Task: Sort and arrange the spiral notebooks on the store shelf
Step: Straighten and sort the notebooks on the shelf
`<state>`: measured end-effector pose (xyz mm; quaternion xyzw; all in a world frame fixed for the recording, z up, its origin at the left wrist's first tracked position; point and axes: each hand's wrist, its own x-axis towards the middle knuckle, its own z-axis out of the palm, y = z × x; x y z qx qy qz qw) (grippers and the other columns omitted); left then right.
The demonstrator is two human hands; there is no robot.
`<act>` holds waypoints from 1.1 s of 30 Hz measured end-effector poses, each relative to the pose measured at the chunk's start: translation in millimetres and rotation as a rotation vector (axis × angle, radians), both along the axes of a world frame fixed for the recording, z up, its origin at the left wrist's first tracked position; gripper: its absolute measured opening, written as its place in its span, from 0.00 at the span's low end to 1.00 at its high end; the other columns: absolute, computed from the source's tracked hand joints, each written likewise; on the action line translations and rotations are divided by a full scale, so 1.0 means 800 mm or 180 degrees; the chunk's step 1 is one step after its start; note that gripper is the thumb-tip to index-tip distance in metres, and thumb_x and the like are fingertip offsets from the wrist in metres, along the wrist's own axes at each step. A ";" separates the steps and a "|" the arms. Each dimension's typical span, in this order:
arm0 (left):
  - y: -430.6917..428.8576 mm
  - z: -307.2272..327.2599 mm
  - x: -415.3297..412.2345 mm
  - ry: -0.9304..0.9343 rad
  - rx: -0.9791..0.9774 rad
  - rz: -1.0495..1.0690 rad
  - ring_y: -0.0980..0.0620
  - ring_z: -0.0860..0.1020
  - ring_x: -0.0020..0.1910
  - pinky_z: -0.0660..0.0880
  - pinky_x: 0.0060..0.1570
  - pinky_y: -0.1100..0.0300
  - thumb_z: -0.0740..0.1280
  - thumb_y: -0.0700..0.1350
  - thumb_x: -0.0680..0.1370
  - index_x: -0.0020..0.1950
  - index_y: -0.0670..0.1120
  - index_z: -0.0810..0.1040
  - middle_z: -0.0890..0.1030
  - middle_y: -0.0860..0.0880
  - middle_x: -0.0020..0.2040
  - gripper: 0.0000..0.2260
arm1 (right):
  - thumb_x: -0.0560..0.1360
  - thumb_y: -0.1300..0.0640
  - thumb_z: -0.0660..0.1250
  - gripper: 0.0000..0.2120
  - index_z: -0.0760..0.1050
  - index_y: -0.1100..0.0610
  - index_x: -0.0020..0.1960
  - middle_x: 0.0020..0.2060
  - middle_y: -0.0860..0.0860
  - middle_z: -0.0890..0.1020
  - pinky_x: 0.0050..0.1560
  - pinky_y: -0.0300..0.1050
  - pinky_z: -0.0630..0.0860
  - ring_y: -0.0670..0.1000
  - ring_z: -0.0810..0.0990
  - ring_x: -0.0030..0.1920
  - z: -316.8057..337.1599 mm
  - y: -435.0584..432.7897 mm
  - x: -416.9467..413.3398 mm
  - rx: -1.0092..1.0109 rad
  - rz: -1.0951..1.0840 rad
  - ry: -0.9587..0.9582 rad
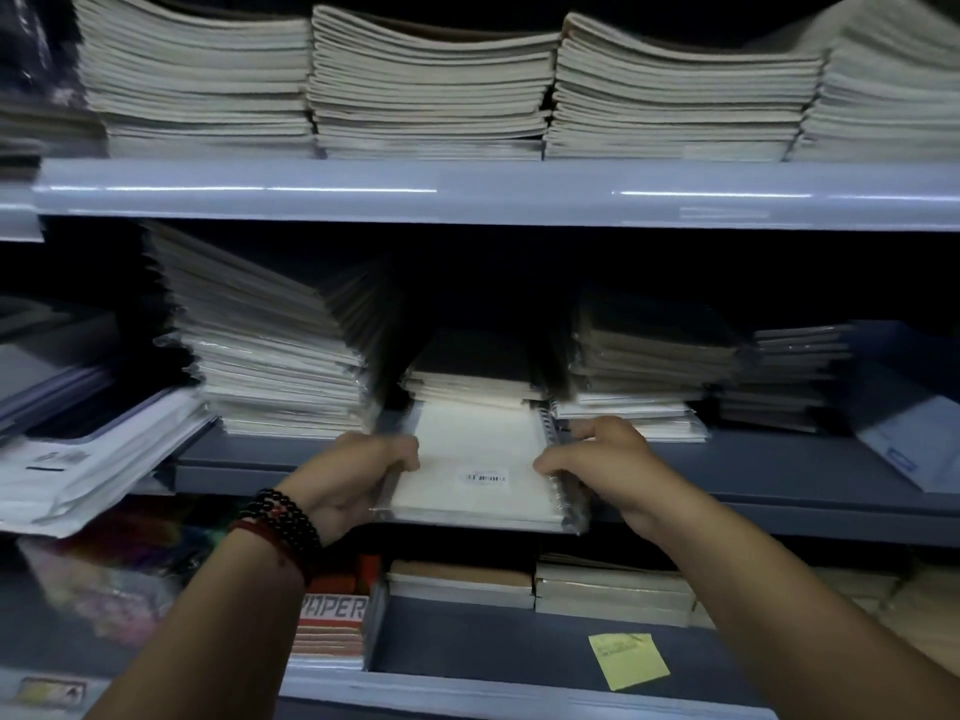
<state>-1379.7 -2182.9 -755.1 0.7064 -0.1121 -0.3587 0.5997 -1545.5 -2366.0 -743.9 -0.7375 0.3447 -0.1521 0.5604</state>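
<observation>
Probably midway: gripping a plastic-wrapped spiral notebook (478, 459) by its sides, fingers (406, 456) of left hand (353, 475) and right hand (602, 459) curled round it, half over the middle shelf (779, 459) front edge before a short stack (467, 381), leaning stack (270, 345) alongside yet unstraightened.

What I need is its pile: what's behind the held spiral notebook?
A short stack with a dark top cover sits behind the spiral notebook, between a taller left stack and right stack. The notebook hides that stack's base; the shelf depth beyond is too dark.
</observation>
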 end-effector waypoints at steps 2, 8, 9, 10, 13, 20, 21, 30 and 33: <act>0.006 0.002 -0.011 0.0269 -0.0035 -0.0183 0.39 0.81 0.49 0.77 0.46 0.48 0.69 0.41 0.69 0.63 0.35 0.79 0.83 0.35 0.58 0.24 | 0.70 0.66 0.72 0.08 0.74 0.60 0.36 0.30 0.56 0.74 0.34 0.48 0.74 0.53 0.74 0.29 0.006 0.001 -0.010 0.0444 0.0311 -0.0024; 0.011 0.011 -0.037 0.0554 -0.0087 -0.0368 0.44 0.85 0.36 0.81 0.29 0.56 0.65 0.39 0.80 0.58 0.35 0.80 0.86 0.38 0.47 0.11 | 0.74 0.57 0.72 0.17 0.75 0.64 0.59 0.37 0.56 0.83 0.35 0.47 0.80 0.54 0.82 0.33 0.001 0.006 -0.017 0.1043 0.0291 0.0165; 0.015 0.015 -0.038 0.0622 -0.0061 -0.0469 0.44 0.86 0.36 0.82 0.30 0.55 0.65 0.38 0.80 0.58 0.35 0.80 0.86 0.37 0.48 0.11 | 0.72 0.56 0.72 0.20 0.77 0.64 0.60 0.40 0.57 0.82 0.41 0.51 0.81 0.56 0.82 0.37 0.003 0.007 -0.020 0.1030 0.0371 0.0254; 0.020 0.017 -0.037 0.0688 -0.0061 -0.0555 0.43 0.86 0.39 0.83 0.33 0.53 0.65 0.37 0.79 0.59 0.34 0.80 0.85 0.35 0.51 0.12 | 0.69 0.55 0.73 0.24 0.77 0.64 0.61 0.43 0.58 0.82 0.48 0.57 0.80 0.57 0.81 0.42 0.004 0.008 -0.022 0.1035 0.0467 0.0306; 0.027 0.022 -0.039 0.0766 -0.0202 -0.0707 0.41 0.86 0.50 0.84 0.48 0.49 0.68 0.37 0.77 0.64 0.33 0.78 0.83 0.34 0.58 0.17 | 0.67 0.54 0.73 0.25 0.79 0.64 0.61 0.48 0.57 0.84 0.59 0.64 0.77 0.60 0.83 0.49 0.013 0.008 -0.033 0.0983 0.0554 0.0164; 0.033 0.025 -0.049 0.0676 -0.0738 -0.1240 0.34 0.80 0.62 0.84 0.42 0.43 0.71 0.33 0.75 0.71 0.52 0.73 0.80 0.40 0.66 0.27 | 0.77 0.55 0.72 0.12 0.79 0.64 0.51 0.40 0.55 0.87 0.40 0.51 0.84 0.55 0.86 0.39 0.020 0.003 -0.039 0.0654 0.0267 -0.0662; 0.037 0.027 -0.050 0.0715 -0.0727 -0.1425 0.32 0.79 0.62 0.84 0.39 0.44 0.73 0.32 0.74 0.70 0.56 0.73 0.79 0.40 0.68 0.30 | 0.77 0.53 0.71 0.14 0.78 0.65 0.51 0.38 0.54 0.86 0.33 0.47 0.81 0.53 0.85 0.36 0.024 0.003 -0.041 0.0578 0.0278 -0.0712; 0.025 0.044 -0.049 0.0606 -0.1546 -0.1192 0.37 0.82 0.54 0.81 0.33 0.54 0.74 0.31 0.61 0.69 0.53 0.76 0.79 0.39 0.67 0.38 | 0.72 0.71 0.70 0.33 0.66 0.50 0.72 0.57 0.59 0.81 0.26 0.43 0.70 0.57 0.77 0.37 0.061 -0.016 -0.059 0.0816 0.1147 -0.0845; -0.003 0.056 -0.054 0.0435 -0.1877 -0.0975 0.47 0.84 0.46 0.81 0.37 0.58 0.69 0.30 0.61 0.66 0.45 0.80 0.80 0.40 0.65 0.33 | 0.71 0.72 0.71 0.23 0.73 0.61 0.64 0.54 0.61 0.81 0.27 0.45 0.70 0.53 0.76 0.34 0.074 -0.032 -0.051 0.0604 0.0561 -0.1431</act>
